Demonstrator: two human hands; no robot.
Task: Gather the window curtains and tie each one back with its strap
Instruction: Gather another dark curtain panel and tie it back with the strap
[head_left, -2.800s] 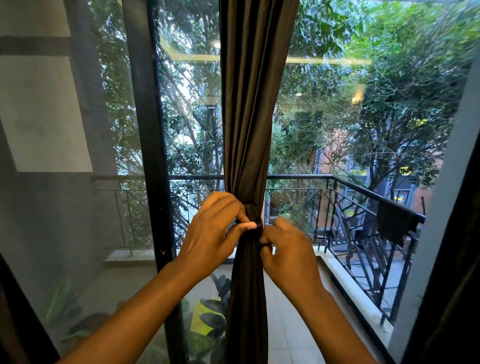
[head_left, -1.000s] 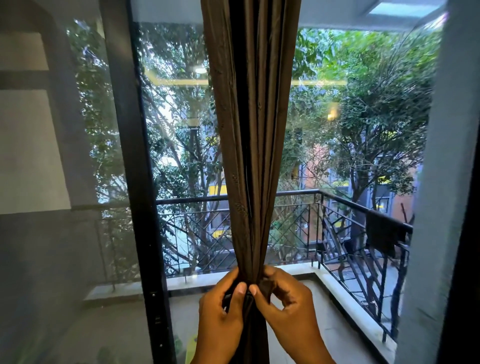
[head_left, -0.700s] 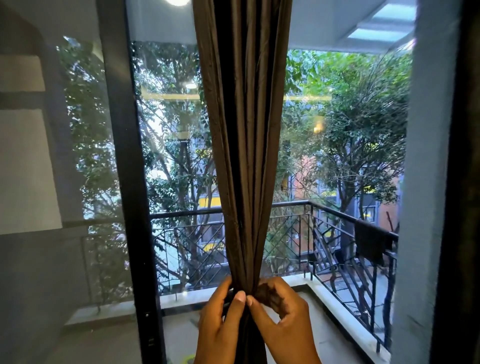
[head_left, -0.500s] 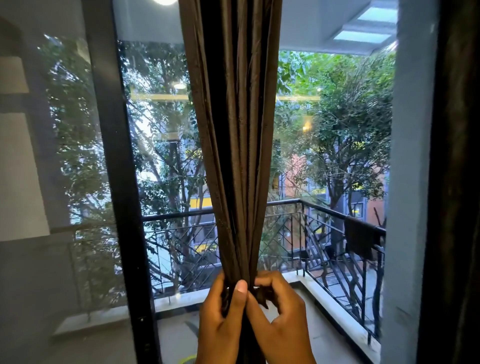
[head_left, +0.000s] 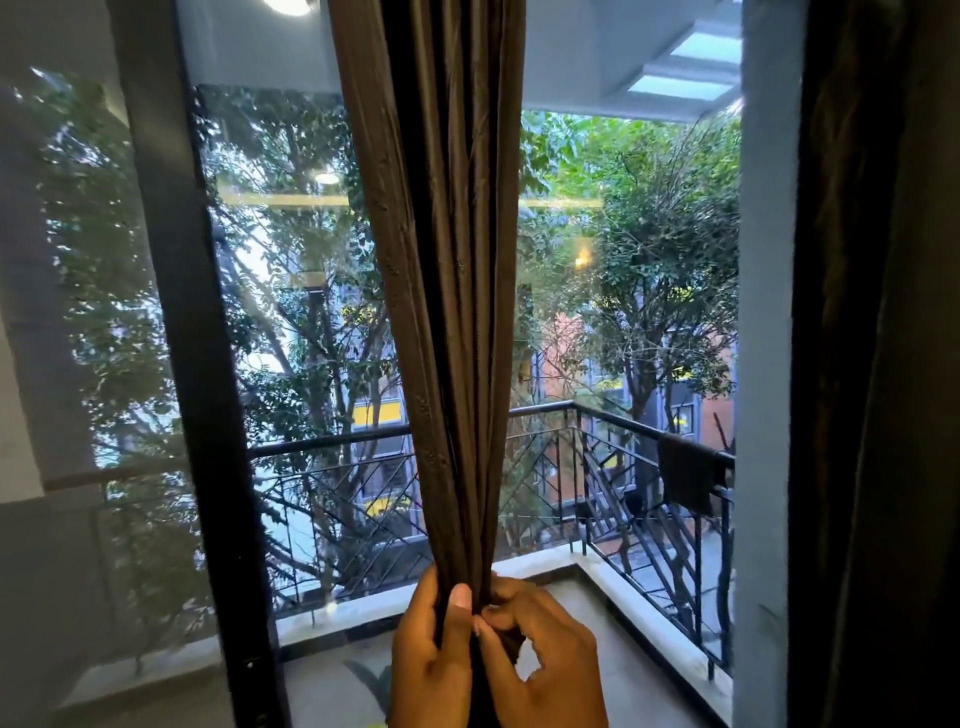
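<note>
Head view: left hand curled round gathered brown curtain, thumb pressed on; right hand pinching something dark, strap unclear.

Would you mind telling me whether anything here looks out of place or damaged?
Nothing looks damaged. The brown curtain hangs in neat folds, bunched where the left hand and right hand grip it. The one stray item is a dark cloth draped over the balcony railing outside.
</note>
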